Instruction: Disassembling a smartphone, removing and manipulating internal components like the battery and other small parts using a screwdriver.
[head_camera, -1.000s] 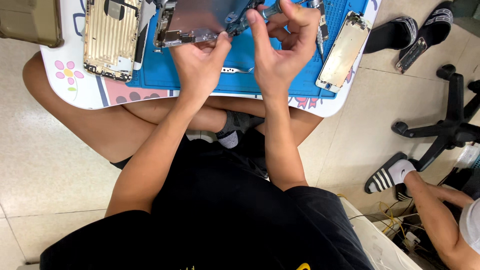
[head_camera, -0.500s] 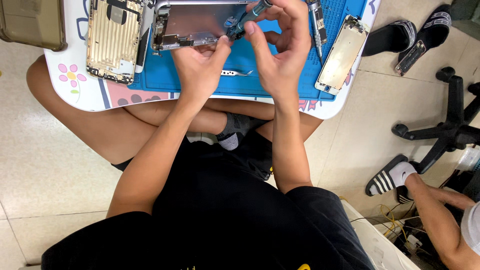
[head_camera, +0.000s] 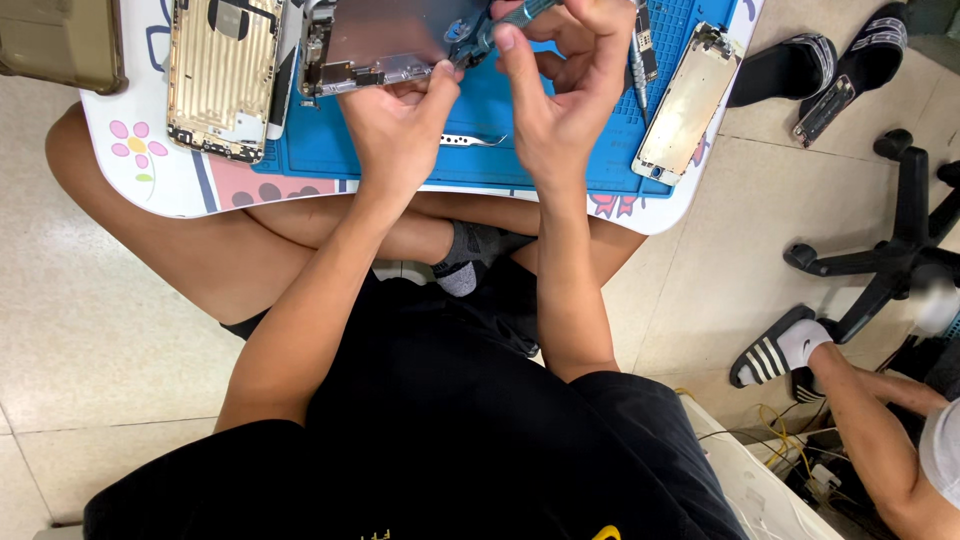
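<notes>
Left hand (head_camera: 400, 125): thumb and fingers pinched on the near edge of an opened phone panel (head_camera: 385, 40), a silvery metal-backed plate held flat just above the blue work mat (head_camera: 330, 150). The panel sits directly beyond the left fingertips and runs off the top of the view.

Right hand (head_camera: 560, 90): fingers curled and closed around a slim teal-handled screwdriver (head_camera: 500, 25), thumb upright along the shaft. The tool slants toward the panel's right corner, just left of the right thumb; the tip itself is too small to tell whether it touches.

Between the two wrists, on the mat: metal tweezers (head_camera: 470, 140), lying flat, untouched.

Left of the left hand, well apart: a gold phone housing (head_camera: 220, 75), inside face up, lying partly on the mat and partly on the white table (head_camera: 150, 170).

Right of the right hand: a phone screen assembly (head_camera: 685, 105) lying at an angle across the mat edge, and a narrow circuit board (head_camera: 645, 45) just beside the right knuckles.

Far right, on the floor: another person's foot in a striped slide sandal (head_camera: 775, 350).
</notes>
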